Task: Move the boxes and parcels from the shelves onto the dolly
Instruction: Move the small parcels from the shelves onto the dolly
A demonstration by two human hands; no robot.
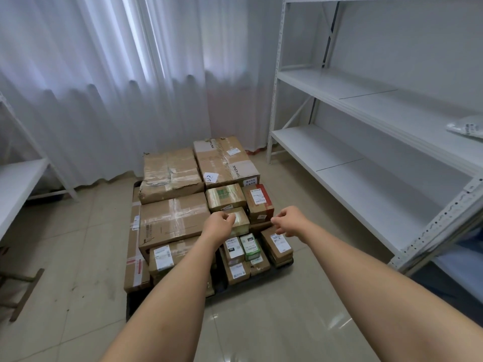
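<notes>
hands: left hand (222,222) and right hand (288,221) loosely curled, empty, over stack | boxes (177,215) crowd dolly (167,296); one parcel (467,128) on shelf (366,178) | risk: small edge boxes may slide off if nudged

White pleated curtains (104,74) cover the rear wall, reaching down to the floor. Floor: beige glossy tiles (65,257), dark scuff marks left of centre. Brown wooden frame (24,288) lies on the tiles at the left edge, partly out of view. Small red object (254,151) at the curtain base, too small to identify.
</notes>
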